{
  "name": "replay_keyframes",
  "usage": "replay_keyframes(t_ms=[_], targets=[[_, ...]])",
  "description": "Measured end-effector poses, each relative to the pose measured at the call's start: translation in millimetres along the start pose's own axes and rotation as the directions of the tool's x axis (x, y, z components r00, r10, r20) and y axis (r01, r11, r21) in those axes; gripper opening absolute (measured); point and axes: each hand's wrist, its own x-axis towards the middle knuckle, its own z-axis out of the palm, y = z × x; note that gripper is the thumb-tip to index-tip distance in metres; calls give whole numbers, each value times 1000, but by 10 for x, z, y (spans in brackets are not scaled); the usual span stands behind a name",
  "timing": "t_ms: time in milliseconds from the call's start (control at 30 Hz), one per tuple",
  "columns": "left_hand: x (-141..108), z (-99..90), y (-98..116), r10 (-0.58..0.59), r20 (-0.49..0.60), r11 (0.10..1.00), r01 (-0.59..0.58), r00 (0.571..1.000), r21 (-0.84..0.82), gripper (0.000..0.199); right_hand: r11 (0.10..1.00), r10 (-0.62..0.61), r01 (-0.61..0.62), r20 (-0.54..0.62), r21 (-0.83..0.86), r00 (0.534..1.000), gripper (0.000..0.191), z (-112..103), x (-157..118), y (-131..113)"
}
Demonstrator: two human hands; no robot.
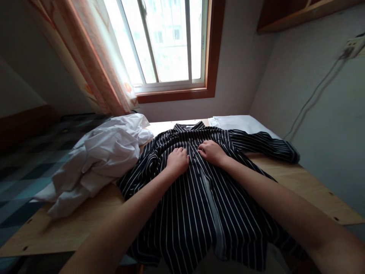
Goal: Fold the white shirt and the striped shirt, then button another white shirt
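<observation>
A black shirt (185, 213) with white stripes lies front side up on a wooden board, its collar toward the window and its hem hanging over the near edge. Both hands are on the chest, either side of the front opening, which parts lower down. My left hand (178, 160) is closed, its fingers curled into the cloth left of the opening. On the other side, my right hand (211, 153) is also closed, fingertips gripping the cloth by the front edge. The undersides of the fingers are hidden. One sleeve (262, 144) stretches out to the right.
A crumpled white cloth (105, 148) is heaped at the left of the wooden board (302, 182). Flat white fabric (236, 122) lies at the back right. Beyond are a checked bedspread (31, 179), a curtain (97, 49), a window, and a cord (310, 97) from a wall socket.
</observation>
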Motion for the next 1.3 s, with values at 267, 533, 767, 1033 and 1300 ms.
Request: replay_keyframes(t_ms=[267,533,767,1033,1300], targets=[[63,191,-122,-33,65,994,40,997,-101,54,961,108,-92,-50,259,993,35,231,-136,-13],[227,186,-325,27,21,989,-24,999,-149,50,968,122,-97,-94,231,988,33,255,-23,26],[164,155,-323,75,-61,981,-85,995,-177,40,977,100,-79,-102,196,990,34,241,-65,-29],[160,100,-242,247,-221,911,-304,943,-278,25,996,2,12,-162,85,987,19,148,-88,-120],[201,112,-211,191,-233,923,-255,954,-288,11,979,42,-9,-155,206,987,21,174,-52,-74]])
